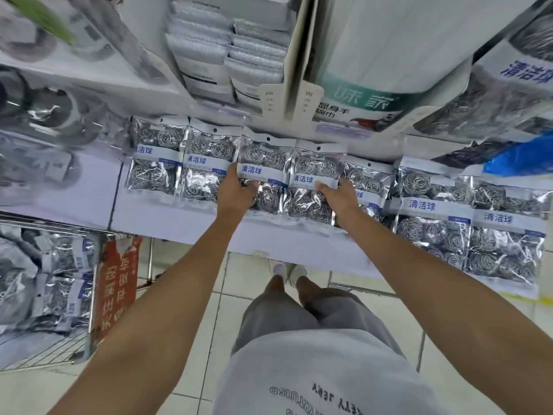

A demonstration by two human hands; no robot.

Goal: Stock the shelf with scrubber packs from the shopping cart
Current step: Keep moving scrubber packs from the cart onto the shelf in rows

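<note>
Both grips on shelf (pixel 185 232) packs (pixel 287 181)

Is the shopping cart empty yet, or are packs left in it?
Not empty. The shopping cart at lower left holds a heap of scrubber packs.

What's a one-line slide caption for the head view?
Both hands, left hand and right hand, set silver steel-wool scrubber packs on the white shelf; wire shopping cart at left.
</note>
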